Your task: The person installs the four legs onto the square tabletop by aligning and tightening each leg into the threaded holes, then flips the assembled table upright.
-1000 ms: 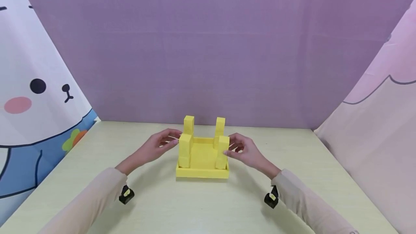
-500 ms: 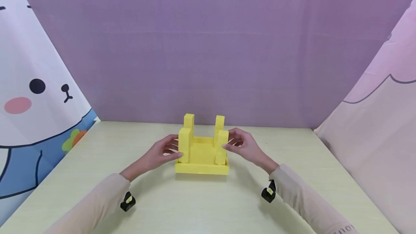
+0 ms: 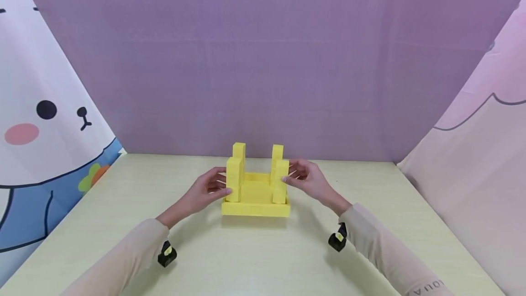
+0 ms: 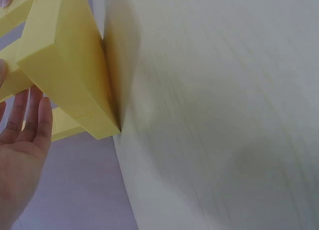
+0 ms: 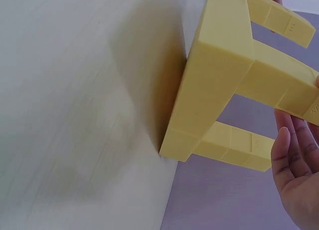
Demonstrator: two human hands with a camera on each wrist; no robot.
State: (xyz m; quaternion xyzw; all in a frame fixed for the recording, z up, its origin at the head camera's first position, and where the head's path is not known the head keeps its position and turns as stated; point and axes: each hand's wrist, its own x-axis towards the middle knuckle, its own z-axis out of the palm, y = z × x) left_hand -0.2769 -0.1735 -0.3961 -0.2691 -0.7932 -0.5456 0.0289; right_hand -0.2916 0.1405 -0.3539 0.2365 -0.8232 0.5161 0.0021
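A yellow tray-like base with several stacked-block posts standing upright on it is at the middle of the table. The left hand holds the near left post, its thumb on the front and its fingers behind. On the other side, the right hand grips the near right post between thumb and fingers. Both wrist views show the base from its side, with dark shadow along its underside. Whether the whole underside touches the table cannot be told.
The pale wooden table spreads around the yellow piece. A purple cloth hangs behind the table. Printed cloths stand at the left and right. A small black device hangs below each cuff.
The yellow piece has shifted up in the head view, away from the person. The left thumb has come from beside the near left post onto its front; the right hand moves with the piece.
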